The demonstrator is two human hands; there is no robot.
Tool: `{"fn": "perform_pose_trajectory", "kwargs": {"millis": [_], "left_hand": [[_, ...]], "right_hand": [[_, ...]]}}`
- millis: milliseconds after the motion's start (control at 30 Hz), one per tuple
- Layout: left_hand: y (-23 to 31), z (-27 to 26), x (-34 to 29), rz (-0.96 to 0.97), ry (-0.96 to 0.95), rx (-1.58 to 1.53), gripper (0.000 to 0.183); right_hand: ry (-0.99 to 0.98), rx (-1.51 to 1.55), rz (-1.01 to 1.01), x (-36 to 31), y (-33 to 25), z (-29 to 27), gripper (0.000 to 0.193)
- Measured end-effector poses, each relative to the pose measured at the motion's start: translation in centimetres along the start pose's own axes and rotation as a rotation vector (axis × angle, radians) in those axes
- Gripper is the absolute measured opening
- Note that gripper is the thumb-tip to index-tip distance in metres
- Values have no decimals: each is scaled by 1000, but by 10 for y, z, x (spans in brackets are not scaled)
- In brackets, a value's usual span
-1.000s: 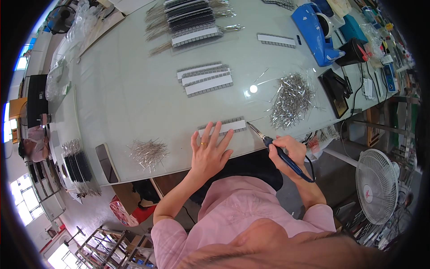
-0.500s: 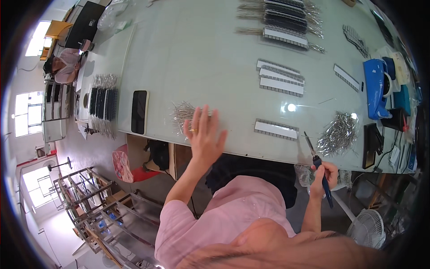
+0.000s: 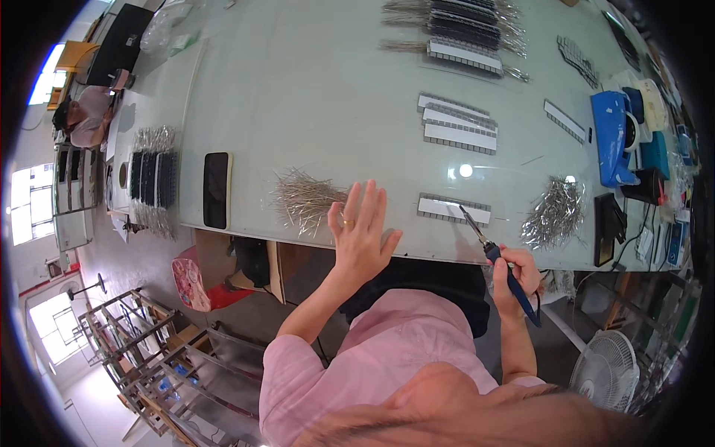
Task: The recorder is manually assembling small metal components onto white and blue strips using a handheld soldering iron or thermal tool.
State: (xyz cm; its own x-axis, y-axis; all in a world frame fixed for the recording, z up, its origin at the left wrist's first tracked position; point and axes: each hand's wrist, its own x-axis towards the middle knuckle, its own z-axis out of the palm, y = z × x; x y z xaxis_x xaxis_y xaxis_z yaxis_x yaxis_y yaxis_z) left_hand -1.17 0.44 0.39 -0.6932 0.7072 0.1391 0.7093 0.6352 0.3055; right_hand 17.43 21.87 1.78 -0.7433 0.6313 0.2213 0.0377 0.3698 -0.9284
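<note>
My left hand (image 3: 363, 240) is spread palm down at the table's near edge, fingers stretched out and nothing gripped. Its fingertips are beside the right edge of a loose heap of thin silvery wires (image 3: 307, 201). In my right hand (image 3: 520, 277) is a soldering iron (image 3: 476, 228) with a dark blue handle, its metal tip pointing up and to the left. That tip is over a white strip with a grey squared border (image 3: 439, 209); whether it touches cannot be made out. Right of the iron sits a second heap of shiny metal pieces (image 3: 554, 214).
Several similar strips (image 3: 458, 134) lie farther back, beyond which are rows of dark strips with wires (image 3: 465, 30). A phone (image 3: 217, 190) and another wired bundle (image 3: 154, 179) are left. A blue tape dispenser (image 3: 612, 141) stands right. Another person (image 3: 91, 115) is at far left.
My left hand has moved right, off the wire heap. The soldering iron's tip has swung left from beside the white strip to over it. The whole view has shifted slightly.
</note>
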Motion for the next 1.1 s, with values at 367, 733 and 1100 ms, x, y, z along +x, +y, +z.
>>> {"fn": "perform_pose_trajectory", "kwargs": {"millis": [367, 733, 1100], "left_hand": [[-9, 14, 2, 168, 29, -106, 57], [-7, 14, 6, 243, 31, -29, 60], [-8, 15, 6, 251, 26, -32, 62]], "right_hand": [[-80, -135, -84, 13, -16, 14, 11], [-144, -197, -171, 30, -22, 38, 17], [-248, -209, -117, 42, -31, 53, 16]]}}
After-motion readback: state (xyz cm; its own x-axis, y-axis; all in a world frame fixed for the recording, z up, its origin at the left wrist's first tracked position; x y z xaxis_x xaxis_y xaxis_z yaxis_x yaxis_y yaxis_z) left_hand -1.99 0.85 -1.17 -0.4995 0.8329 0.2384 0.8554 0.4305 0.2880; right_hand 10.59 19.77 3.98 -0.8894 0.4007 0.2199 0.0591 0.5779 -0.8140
